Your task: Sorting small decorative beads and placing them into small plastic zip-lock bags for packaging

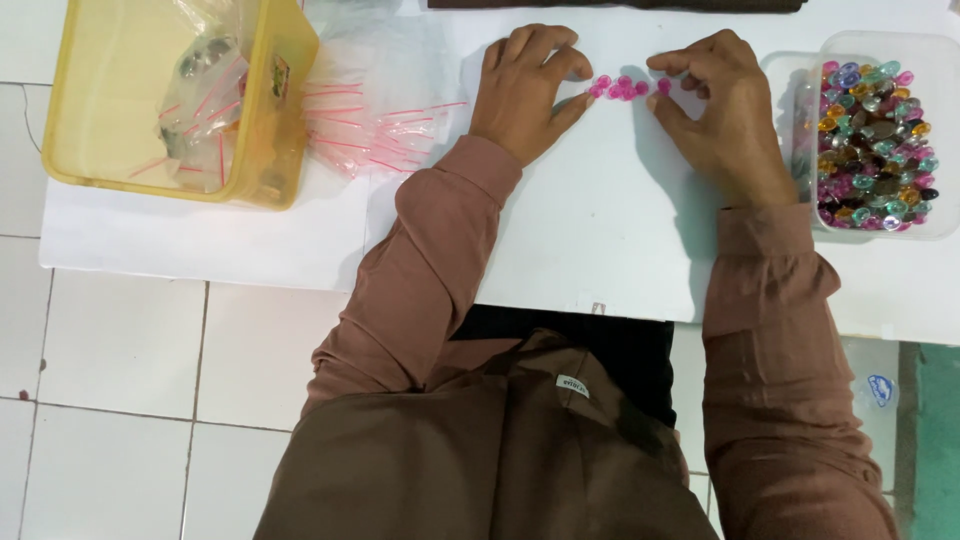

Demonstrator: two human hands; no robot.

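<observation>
Now | left hand [525, 90], right hand [715, 110] flank pink beads [622, 88] | white sheet [600, 230]

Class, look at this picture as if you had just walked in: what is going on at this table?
A person in brown sleeves sits at a white table. The left hand and the right hand rest on either side of a small cluster of pink beads, fingertips touching it. To the right stands a clear container of mixed coloured beads. To the left lie small clear bags with red strips, beside a yellow tub that holds more bags.
</observation>
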